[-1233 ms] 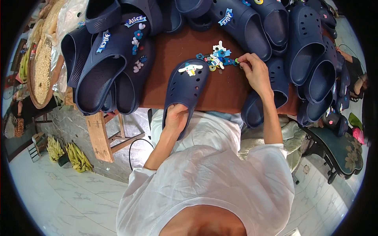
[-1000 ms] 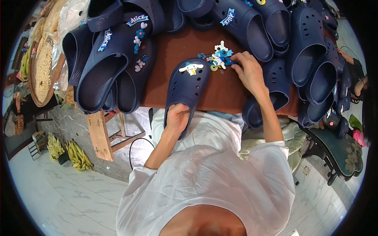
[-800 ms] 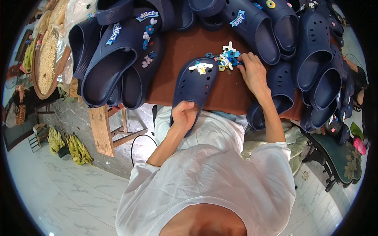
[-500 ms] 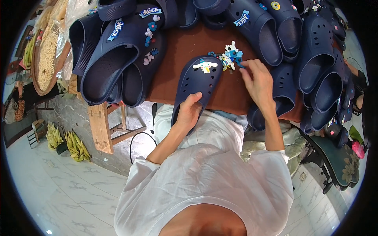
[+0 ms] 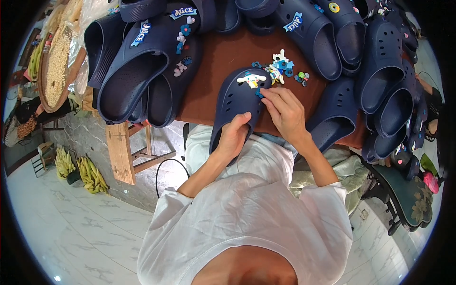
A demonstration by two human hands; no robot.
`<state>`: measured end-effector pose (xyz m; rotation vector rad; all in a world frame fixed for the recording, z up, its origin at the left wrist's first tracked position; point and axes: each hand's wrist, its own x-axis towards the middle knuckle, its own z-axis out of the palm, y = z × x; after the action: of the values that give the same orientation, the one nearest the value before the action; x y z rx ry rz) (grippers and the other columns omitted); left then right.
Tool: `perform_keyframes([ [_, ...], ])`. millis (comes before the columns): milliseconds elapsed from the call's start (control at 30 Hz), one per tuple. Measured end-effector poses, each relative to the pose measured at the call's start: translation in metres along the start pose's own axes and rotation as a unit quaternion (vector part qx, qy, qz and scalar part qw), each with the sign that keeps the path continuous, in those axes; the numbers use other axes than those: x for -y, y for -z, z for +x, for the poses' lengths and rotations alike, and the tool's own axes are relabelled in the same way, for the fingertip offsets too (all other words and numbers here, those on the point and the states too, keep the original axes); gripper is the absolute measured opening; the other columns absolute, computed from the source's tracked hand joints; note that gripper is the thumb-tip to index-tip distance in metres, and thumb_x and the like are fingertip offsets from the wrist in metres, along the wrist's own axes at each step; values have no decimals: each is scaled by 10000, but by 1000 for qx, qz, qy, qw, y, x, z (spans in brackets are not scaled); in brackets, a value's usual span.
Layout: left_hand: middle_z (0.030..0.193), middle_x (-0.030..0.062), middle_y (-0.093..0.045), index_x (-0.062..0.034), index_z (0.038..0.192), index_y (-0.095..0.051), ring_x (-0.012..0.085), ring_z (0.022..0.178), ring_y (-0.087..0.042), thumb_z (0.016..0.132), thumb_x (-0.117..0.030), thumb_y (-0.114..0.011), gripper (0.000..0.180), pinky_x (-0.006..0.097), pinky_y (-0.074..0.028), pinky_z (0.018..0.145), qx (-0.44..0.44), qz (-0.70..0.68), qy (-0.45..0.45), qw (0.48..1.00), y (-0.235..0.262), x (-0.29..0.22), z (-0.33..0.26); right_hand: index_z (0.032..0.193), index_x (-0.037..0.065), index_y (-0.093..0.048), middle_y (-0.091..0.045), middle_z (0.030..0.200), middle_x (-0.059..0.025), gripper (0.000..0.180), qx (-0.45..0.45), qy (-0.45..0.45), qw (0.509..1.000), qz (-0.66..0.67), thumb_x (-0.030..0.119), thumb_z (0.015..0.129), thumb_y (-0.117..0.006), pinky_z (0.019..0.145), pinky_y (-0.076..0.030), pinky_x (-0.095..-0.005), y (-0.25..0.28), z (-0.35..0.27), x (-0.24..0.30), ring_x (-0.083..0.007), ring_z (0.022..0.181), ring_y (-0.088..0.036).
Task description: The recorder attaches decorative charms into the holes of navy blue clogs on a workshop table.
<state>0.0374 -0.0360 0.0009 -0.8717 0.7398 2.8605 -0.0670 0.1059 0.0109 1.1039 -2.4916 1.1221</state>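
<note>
My left hand (image 5: 232, 133) grips a navy clog (image 5: 232, 104) by its side, thumb on the upper and toe pointing away from me. A white long-eared character charm (image 5: 251, 79) sits near the toe of this clog. Between my right thumb and fingers is a small blue flower-shaped shoe charm (image 5: 259, 92), held against the holes on the clog's right side. My right hand (image 5: 287, 111) partly hides those holes. Just beyond the toe lies a little pile of white and blue charms (image 5: 281, 67), with a few green and dark charms (image 5: 301, 77) to its right.
Decorated navy clogs (image 5: 135, 71) crowd the left of the brown tabletop (image 5: 221, 52). More clogs (image 5: 380, 71) are heaped on the right, and a plain one (image 5: 335, 111) lies close to my right forearm. A wooden stool (image 5: 121, 154) stands at the lower left.
My right hand has moved left from beside the charm pile to the clog, carrying the blue flower charm. Green and dark charms it had covered now show. My left hand keeps its hold.
</note>
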Motion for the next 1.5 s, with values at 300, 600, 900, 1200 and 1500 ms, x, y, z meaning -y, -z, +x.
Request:
perform_keyframes([
  [300,1200,41,-604,9,1226,-578,138,1121,-547,909,-109,-653,347,322,-394,1028,-6,74,-8,997,5,11,-8,976,12,-714,-685,950,-37,123,57,-335,873,350,36,864,-758,735,-522,-228,0,-3,-17,-88,799,-633],
  [600,1199,45,-599,0,1241,-559,150,1113,-551,871,-57,-646,385,331,-396,1027,-23,109,-35,993,12,19,-11,1104,16,-550,-601,942,-20,351,81,-437,747,494,13,841,-782,772,-532,-216,0,-7,-22,-74,857,-616],
  [900,1172,30,-587,-28,1220,-557,140,1091,-541,845,-30,-660,389,322,-405,998,-29,126,-29,991,10,19,-13,1001,136,-523,-600,936,35,289,175,-506,655,533,45,866,-761,769,-524,-226,2,-6,-43,-78,892,-645],
  [1200,1138,14,-594,-29,1178,-575,115,1049,-547,848,-34,-666,342,305,-425,956,-27,167,51,984,14,16,-14,951,157,-517,-579,911,53,301,197,-499,659,526,52,849,-780,686,-547,-200,1,-6,-50,-56,870,-640],
  [1500,1174,37,-611,3,1159,-611,138,1131,-532,905,-111,-644,281,333,-369,1048,17,35,43,998,24,15,3,1053,117,-533,-585,925,45,245,93,-492,725,473,117,917,-736,699,-498,-195,-11,-14,-16,-38,838,-588],
])
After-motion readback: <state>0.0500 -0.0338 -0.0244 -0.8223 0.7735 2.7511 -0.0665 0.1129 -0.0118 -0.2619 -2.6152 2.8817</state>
